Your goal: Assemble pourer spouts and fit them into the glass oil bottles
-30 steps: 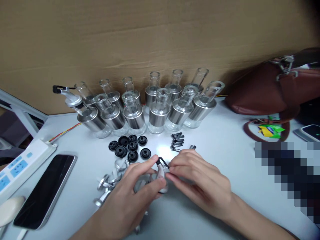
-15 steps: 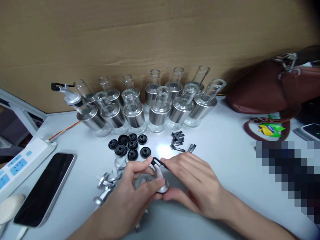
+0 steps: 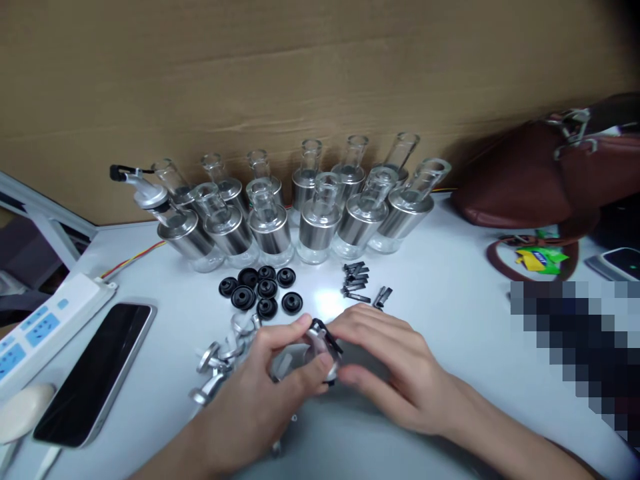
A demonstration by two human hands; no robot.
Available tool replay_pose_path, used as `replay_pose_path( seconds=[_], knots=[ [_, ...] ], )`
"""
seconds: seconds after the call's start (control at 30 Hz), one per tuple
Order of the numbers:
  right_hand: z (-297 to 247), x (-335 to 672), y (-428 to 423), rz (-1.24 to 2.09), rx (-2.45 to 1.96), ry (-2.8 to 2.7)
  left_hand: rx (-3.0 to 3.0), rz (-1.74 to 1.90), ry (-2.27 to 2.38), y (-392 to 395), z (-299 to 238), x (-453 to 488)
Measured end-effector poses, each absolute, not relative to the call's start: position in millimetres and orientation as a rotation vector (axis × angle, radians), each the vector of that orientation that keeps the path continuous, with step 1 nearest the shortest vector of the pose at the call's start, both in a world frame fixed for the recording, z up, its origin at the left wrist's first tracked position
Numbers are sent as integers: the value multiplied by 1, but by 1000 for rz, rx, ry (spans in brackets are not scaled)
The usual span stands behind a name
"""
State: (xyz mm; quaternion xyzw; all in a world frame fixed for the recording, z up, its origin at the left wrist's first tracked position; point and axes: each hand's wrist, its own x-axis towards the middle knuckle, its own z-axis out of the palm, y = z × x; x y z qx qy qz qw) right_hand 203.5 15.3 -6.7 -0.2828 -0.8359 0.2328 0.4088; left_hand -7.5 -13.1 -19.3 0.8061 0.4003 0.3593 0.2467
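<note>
My left hand (image 3: pixel 260 393) pinches a small silver pourer spout (image 3: pixel 320 347) with a black cap between thumb and fingers, just above the white table (image 3: pixel 450 320). My right hand (image 3: pixel 395 373) closes on the same spout from the right, fingertips on its black cap. Several more silver spouts (image 3: pixel 220 360) lie in a heap left of my hands. Black rubber stoppers (image 3: pixel 260 293) sit in a cluster beyond them, and small black caps (image 3: pixel 356 281) lie in a pile further right. A double row of glass bottles (image 3: pixel 315 213) with metal sleeves stands at the back; the leftmost bottle (image 3: pixel 175 220) carries a fitted spout.
A dark phone (image 3: pixel 95 373) lies at the left beside a white power strip (image 3: pixel 45 327) with a coloured cable. A brown leather bag (image 3: pixel 540 173) sits at the back right, with a green packet (image 3: pixel 540 259) and another phone (image 3: pixel 620 263) near it. A cardboard wall (image 3: pixel 300 73) backs the table.
Both hands have turned the spout between them, so its black cap has swung from upper left back toward the middle. My right fingers have slid over the cap.
</note>
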Motion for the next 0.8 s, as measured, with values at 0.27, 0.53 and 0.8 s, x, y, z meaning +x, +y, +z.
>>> replay_pose_path(
  seconds=[0.27,0.53,0.8],
  knots=[
    [-7,201,13,758,-915,-1903,2049,1082,967,-13,-12,-2],
    [-7,201,14,676,-917,-1990,1452,1074,958,-10,-7,6],
    [-11,200,11,579,-825,-2134,1318,1125,1056,-7,-6,9]
  ],
)
